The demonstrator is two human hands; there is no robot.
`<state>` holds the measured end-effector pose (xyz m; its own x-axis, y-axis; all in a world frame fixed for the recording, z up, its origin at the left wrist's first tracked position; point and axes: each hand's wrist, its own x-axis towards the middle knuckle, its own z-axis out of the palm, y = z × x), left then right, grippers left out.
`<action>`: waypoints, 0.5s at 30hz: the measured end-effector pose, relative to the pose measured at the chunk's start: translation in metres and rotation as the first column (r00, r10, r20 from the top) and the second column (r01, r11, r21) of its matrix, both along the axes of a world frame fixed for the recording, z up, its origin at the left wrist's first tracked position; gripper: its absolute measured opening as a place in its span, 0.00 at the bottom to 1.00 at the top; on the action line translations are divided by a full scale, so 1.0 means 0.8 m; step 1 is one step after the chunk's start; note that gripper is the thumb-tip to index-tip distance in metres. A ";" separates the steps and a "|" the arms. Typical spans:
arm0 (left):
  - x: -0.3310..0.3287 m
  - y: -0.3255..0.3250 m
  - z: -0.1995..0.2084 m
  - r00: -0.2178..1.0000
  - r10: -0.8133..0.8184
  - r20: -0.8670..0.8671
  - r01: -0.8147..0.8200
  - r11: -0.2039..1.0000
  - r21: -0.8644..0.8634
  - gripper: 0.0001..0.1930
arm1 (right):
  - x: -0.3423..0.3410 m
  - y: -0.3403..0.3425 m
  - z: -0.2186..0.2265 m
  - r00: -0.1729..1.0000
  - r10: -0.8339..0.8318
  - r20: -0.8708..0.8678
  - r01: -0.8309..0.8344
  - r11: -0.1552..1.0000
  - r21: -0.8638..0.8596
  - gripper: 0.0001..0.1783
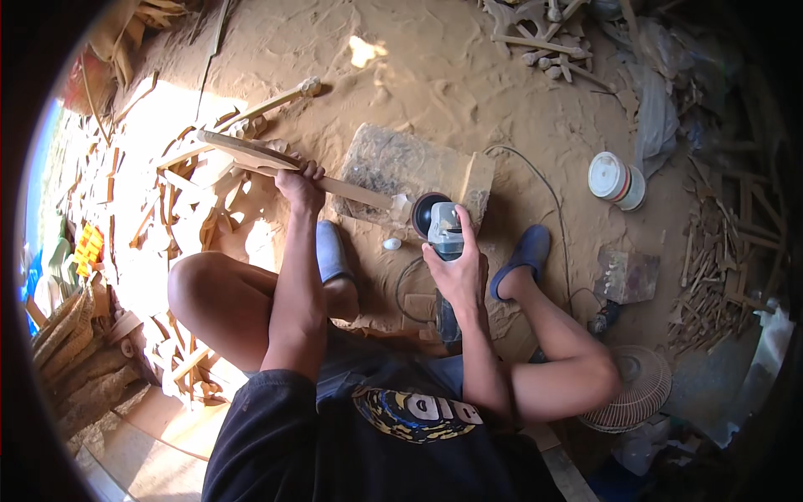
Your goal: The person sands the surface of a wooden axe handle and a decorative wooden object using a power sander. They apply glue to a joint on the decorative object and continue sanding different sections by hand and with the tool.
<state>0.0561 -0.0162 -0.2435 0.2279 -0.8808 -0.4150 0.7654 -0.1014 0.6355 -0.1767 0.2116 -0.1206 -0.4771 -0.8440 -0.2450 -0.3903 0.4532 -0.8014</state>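
Sandy floor point(427, 88), grinder point(447, 224) — partly behind right grip point(460, 269)

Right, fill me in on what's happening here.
A person grips a long wooden piece in the left hand and an angle grinder in the right hand. The grinder's round disc is at the piece's right end, near a squat block on the sandy ground. Whether disc and wood touch is hard to tell.
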 end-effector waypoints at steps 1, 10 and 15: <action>-0.001 0.002 0.000 1.000 -0.004 -0.003 0.004 1.000 0.000 0.09 | -0.002 0.003 -0.006 0.999 -0.011 -0.043 0.010 0.999 -0.035 0.44; 0.017 0.059 -0.067 0.933 0.086 -0.350 -0.027 0.985 0.169 0.14 | -0.024 0.018 0.013 0.997 -0.082 0.003 0.081 0.986 -0.143 0.46; 0.050 0.076 -0.141 0.902 0.354 -0.247 -0.176 0.824 0.539 0.18 | -0.017 0.016 0.025 0.995 -0.077 0.061 0.089 0.973 -0.214 0.45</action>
